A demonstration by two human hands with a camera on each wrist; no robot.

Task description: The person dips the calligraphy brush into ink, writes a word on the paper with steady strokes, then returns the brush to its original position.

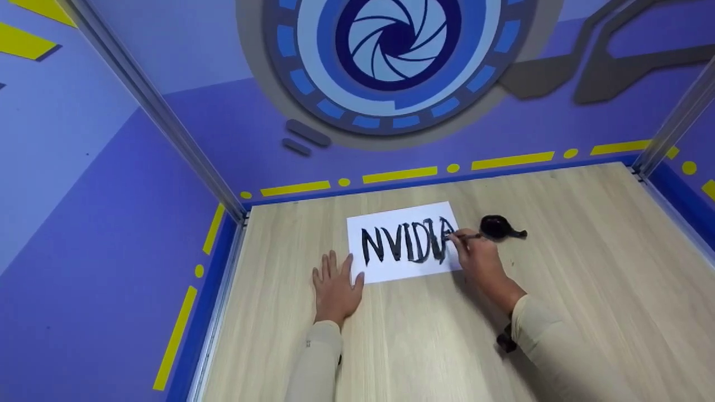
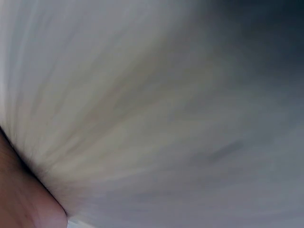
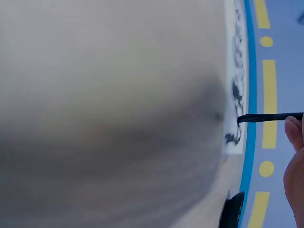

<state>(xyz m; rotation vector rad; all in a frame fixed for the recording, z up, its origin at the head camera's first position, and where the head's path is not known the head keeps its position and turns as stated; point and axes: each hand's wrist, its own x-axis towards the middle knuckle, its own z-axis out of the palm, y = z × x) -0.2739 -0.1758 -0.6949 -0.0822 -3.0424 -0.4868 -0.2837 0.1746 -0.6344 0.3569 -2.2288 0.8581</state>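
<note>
A white sheet of paper (image 1: 402, 273) lies on the wooden table, with "NVIDIA" across it in thick black strokes. My right hand (image 1: 481, 262) pinches a dark ink brush (image 1: 469, 237). The brush tip is at the last letter, A; in the right wrist view the brush (image 3: 270, 117) meets the lettering on the paper (image 3: 230, 114). Spread and straight, the fingers of my left hand (image 1: 337, 290) rest at the sheet's left edge, thumb by its lower left corner. The left wrist view holds only a sliver of that hand (image 2: 28, 204) and blurred table.
Just beyond my right hand stands a small black ink dish (image 1: 496, 226) with a short handle and dark ink inside. A blue and purple printed wall (image 1: 223, 128) rises behind the table (image 1: 413, 340), with metal posts at the corners. A purple panel (image 1: 111, 234) borders the left side.
</note>
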